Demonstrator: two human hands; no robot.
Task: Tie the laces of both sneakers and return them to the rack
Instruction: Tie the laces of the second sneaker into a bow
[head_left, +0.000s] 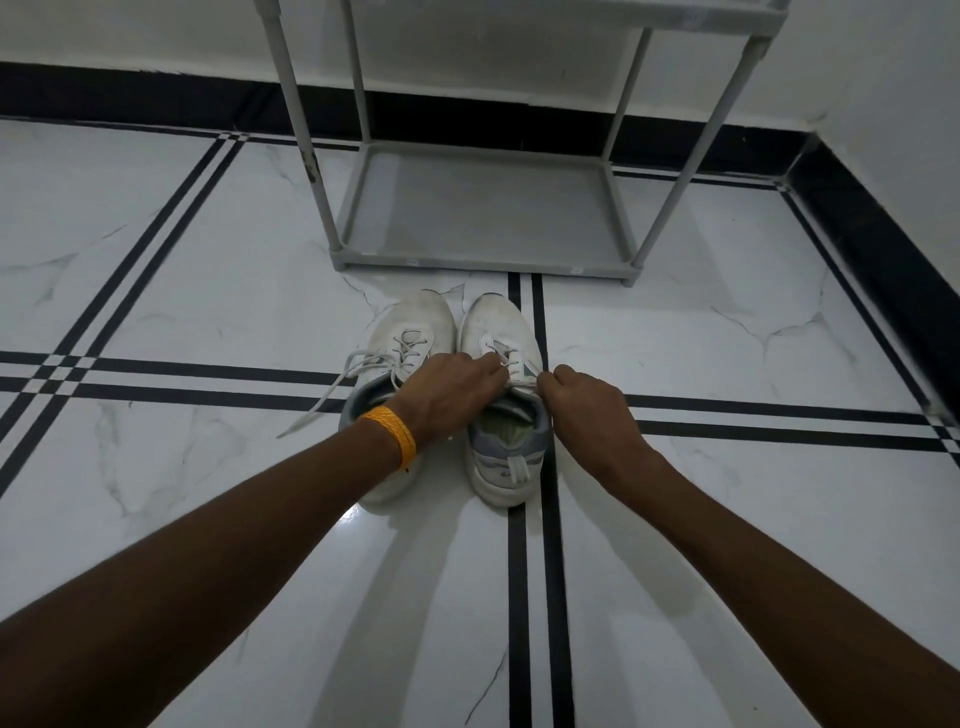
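Right white mesh sneaker (506, 395) on the tiled floor (727, 493), long axis running near-to-far. Left hand (449, 392) and right hand (587, 400) flank its tongue, fingers pinched on its white lace (511, 373). Left white sneaker (410, 338) untied; grey rack (483, 223) beyond.

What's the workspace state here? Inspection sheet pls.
Surface: white marble-look floor with black stripes.
Job's things: right sneaker being laced; left sneaker beside it, its lace loose on the floor; grey rack beyond, bottom shelf bare.
Clutter: nothing seen.
Hands: left hand, with an orange wristband, and right hand each pinch the right sneaker's lace.
Cables: nothing seen.
Surroundings: white wall, black skirting.
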